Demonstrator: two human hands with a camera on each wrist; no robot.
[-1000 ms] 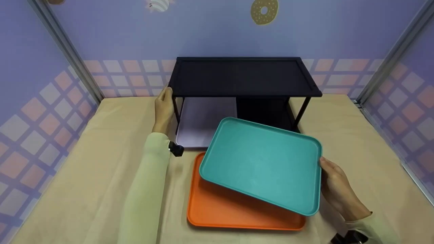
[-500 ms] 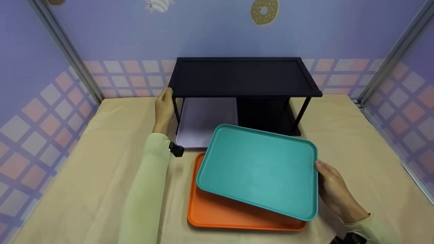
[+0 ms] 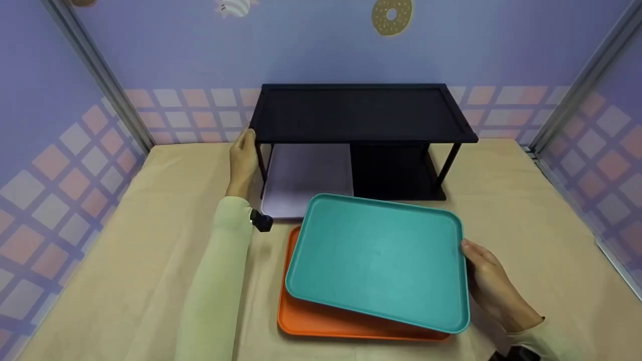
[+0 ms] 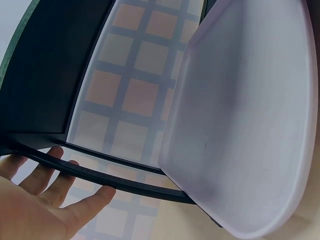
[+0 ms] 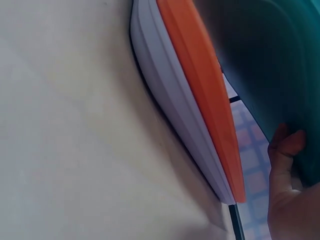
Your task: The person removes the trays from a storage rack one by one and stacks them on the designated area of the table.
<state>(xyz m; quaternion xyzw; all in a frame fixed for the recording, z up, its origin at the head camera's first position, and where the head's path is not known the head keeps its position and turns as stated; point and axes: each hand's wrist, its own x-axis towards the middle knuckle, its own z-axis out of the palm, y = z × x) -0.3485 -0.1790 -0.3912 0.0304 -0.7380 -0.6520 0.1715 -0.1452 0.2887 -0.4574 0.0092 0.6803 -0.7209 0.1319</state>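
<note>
The cloth-covered desk (image 3: 130, 260) is carrying the black rack (image 3: 351, 115), and a sideways tug at its left end could set it sliding. The teal tray (image 3: 378, 260) is slanting over the orange tray (image 3: 321, 320) in front of the rack; with only its right edge held, its own weight could be tipping the left side down onto the orange rim and nudging that tray askew. The lavender tray (image 3: 306, 175) is resting on the rack's lower level, jutting out in front, so a swing of the teal one could catch it. The left hand (image 3: 242, 163) is gripping the rack's left front corner. The right hand (image 3: 494, 281) is pinching the teal edge, thumb above; a slackening grip could drop it. A lavender edge (image 5: 167, 90) is showing below the orange tray in the right wrist view, though whether that is another tray is hard to tell.
</note>
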